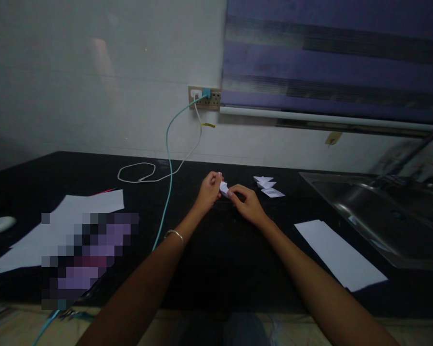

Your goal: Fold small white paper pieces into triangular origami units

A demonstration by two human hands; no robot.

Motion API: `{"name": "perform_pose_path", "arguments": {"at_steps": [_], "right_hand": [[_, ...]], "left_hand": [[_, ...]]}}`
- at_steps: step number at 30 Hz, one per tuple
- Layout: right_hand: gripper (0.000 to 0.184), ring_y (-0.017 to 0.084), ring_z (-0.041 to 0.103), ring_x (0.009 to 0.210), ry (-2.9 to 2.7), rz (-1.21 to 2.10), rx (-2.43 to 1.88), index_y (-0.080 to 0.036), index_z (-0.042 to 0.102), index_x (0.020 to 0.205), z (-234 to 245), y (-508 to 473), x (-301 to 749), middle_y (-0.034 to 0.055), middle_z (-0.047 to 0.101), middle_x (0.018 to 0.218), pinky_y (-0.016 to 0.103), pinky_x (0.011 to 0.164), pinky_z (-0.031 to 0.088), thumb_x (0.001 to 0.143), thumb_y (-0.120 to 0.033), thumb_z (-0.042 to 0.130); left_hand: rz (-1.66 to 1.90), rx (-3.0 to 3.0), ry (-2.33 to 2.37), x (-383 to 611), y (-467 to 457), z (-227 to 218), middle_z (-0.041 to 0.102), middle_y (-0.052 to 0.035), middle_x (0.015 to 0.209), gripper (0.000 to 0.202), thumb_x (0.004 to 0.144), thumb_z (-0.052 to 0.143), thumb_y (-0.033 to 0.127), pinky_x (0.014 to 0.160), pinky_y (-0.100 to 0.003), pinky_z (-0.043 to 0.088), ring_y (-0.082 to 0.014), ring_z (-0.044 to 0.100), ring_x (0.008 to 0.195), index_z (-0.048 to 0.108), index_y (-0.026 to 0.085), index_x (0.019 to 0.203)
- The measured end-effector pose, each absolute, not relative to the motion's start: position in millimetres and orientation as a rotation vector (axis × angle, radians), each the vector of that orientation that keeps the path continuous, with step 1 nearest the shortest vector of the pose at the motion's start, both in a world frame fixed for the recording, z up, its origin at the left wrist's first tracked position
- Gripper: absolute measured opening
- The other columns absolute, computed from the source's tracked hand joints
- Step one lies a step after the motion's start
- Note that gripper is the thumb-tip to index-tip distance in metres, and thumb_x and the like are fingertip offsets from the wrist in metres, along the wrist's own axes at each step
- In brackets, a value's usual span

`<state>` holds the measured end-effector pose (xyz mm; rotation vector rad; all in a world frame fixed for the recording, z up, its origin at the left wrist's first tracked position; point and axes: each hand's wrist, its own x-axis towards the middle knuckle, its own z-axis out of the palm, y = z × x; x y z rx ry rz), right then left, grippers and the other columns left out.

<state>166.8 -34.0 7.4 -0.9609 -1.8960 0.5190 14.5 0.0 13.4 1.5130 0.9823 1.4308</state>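
Observation:
A small piece of folded white paper (pixel 224 188) is held between my two hands, low over the dark counter. My left hand (pixel 210 188) pinches its left end, with a thin bracelet on that wrist. At the right end, the thumb and fingers of my right hand (pixel 246 202) grip the same piece. Part of the paper is hidden behind the fingers. Just beyond my right hand lie several small folded paper boats (pixel 265 184), pointed and close together.
White sheets (pixel 75 211) lie at left, beside a pixelated purple item (pixel 101 250). A stack of cut paper (pixel 339 254) lies at right, near the steel sink (pixel 393 226). A teal cable (pixel 169 158) and a white cable (pixel 155 180) run from the wall socket (pixel 212 100).

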Motion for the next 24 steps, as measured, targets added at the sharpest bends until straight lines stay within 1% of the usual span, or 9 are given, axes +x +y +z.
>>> {"name": "perform_pose_path", "arguments": {"at_steps": [2,4,7,12,17,21,24], "right_hand": [[0.021,0.017,0.058,0.077,-1.842,0.547,-0.987,-0.020,0.065,0.088,6.5,-33.3,165.7,0.0049,0.063,0.087,0.027,0.063,0.046,0.090,-0.036,0.053],[0.016,0.017,0.057,0.075,-1.782,0.569,-1.006,-0.020,0.063,0.092,6.7,-33.6,164.0,0.0039,0.061,0.086,0.026,0.060,0.045,0.087,-0.034,0.056],[0.018,0.016,0.057,0.074,-1.760,0.554,-0.985,-0.021,0.061,0.099,9.2,-36.3,161.5,0.0039,0.060,0.088,0.025,0.058,0.044,0.083,-0.029,0.061],[0.011,0.018,0.057,0.085,-1.860,0.441,-0.900,-0.021,0.068,0.089,11.4,-39.4,160.8,0.0062,0.056,0.097,0.028,0.065,0.048,0.083,-0.028,0.063],[0.012,0.020,0.056,0.095,-1.826,0.503,-0.890,-0.023,0.072,0.089,7.4,-35.3,160.5,0.0065,0.055,0.101,0.029,0.068,0.049,0.082,-0.031,0.066],[0.015,0.020,0.055,0.101,-1.804,0.621,-0.850,-0.024,0.074,0.087,5.4,-32.8,159.5,0.0064,0.055,0.103,0.034,0.083,0.048,0.085,-0.034,0.063],[0.016,0.020,0.055,0.103,-1.801,0.688,-0.846,-0.026,0.074,0.090,5.1,-33.0,158.2,0.0059,0.055,0.105,0.036,0.087,0.048,0.083,-0.037,0.065]], "left_hand": [[1.398,1.559,0.964,14.9,-0.3,11.4,0.049,0.0037,0.064,0.034,0.094,0.038,0.049,0.039,-0.016,0.036,-0.0058,0.045,0.044,0.049,0.019,0.083],[1.359,1.578,0.946,15.4,-0.5,9.3,0.047,0.0034,0.064,0.035,0.096,0.035,0.049,0.040,-0.017,0.037,-0.0071,0.045,0.046,0.048,0.019,0.082],[1.309,1.610,0.919,15.9,-1.0,5.7,0.047,0.0026,0.066,0.038,0.096,0.032,0.051,0.044,-0.019,0.039,-0.0087,0.045,0.051,0.046,0.020,0.081],[1.260,1.754,0.904,16.4,-2.8,0.9,0.045,0.0014,0.070,0.044,0.094,0.031,0.060,0.054,-0.022,0.041,-0.0109,0.046,0.060,0.045,0.020,0.081],[1.299,1.810,0.892,15.8,-4.0,1.9,0.045,0.0008,0.073,0.041,0.096,0.029,0.055,0.058,-0.023,0.041,-0.0119,0.045,0.065,0.044,0.020,0.081],[1.344,1.822,0.931,14.1,-3.5,3.9,0.045,0.0009,0.074,0.040,0.097,0.027,0.052,0.063,-0.023,0.041,-0.0123,0.045,0.067,0.044,0.020,0.081],[1.372,1.830,0.963,12.6,-3.6,5.1,0.046,0.0004,0.075,0.038,0.098,0.027,0.050,0.067,-0.024,0.041,-0.0128,0.045,0.070,0.044,0.020,0.080]]}}
